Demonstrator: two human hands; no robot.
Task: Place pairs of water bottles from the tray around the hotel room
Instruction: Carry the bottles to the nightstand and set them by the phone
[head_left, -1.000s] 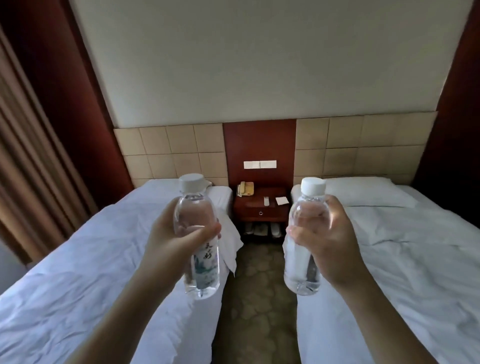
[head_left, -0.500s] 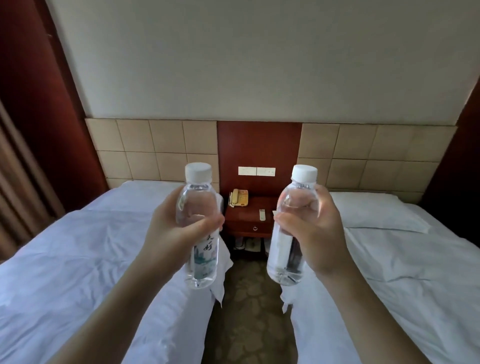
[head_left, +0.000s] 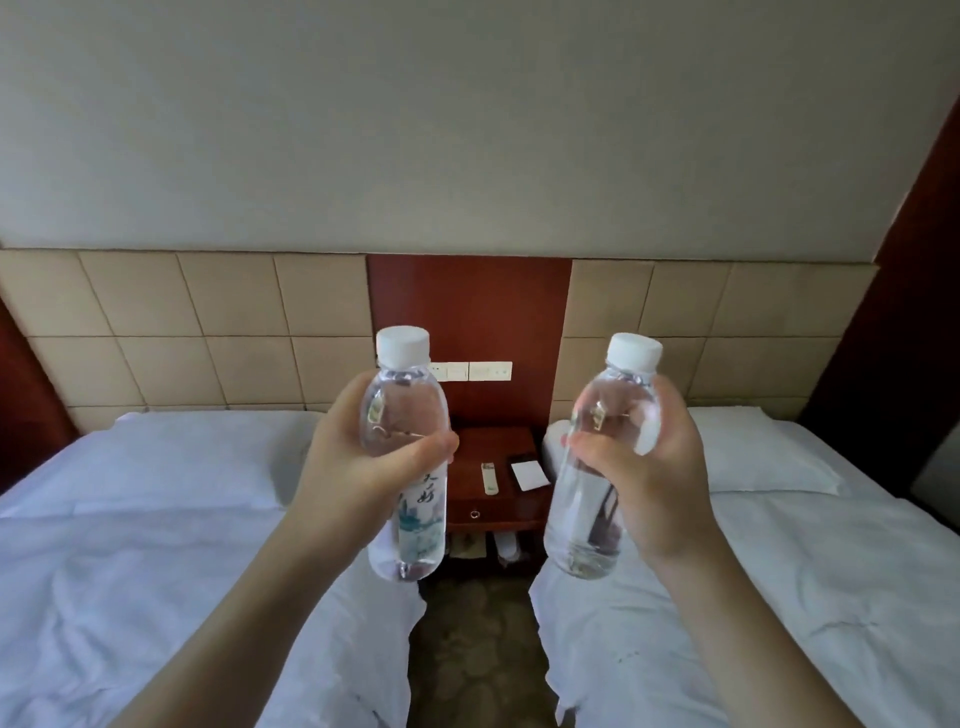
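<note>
Landmark: the nightstand (head_left: 491, 470) — red-brown, standing between the two beds against the headboard wall.

Left hand (head_left: 358, 467): wrapped around the left bottle (head_left: 408, 457), thumb across its front; the bottle is upright, white cap on top, printed label below the thumb.

Right hand (head_left: 644, 483): wrapped around the right bottle (head_left: 597, 467), which leans a little, cap tipped to the right of its base.

Where the bottles are: both held in the air on the near side of the nightstand, one on each side of it and above its top — neither touching it.

Long axis: near vertical for both, bases pointing down.

Direction of the coming move: forward and down, judging by the task — the nightstand lies straight ahead between the hands.

Nearer hand: cannot tell; both look about level.

On the nightstand top: a remote control (head_left: 489, 478) and a white card (head_left: 530, 474) at centre and right, so the free wood seems to be at the left and front.
</note>
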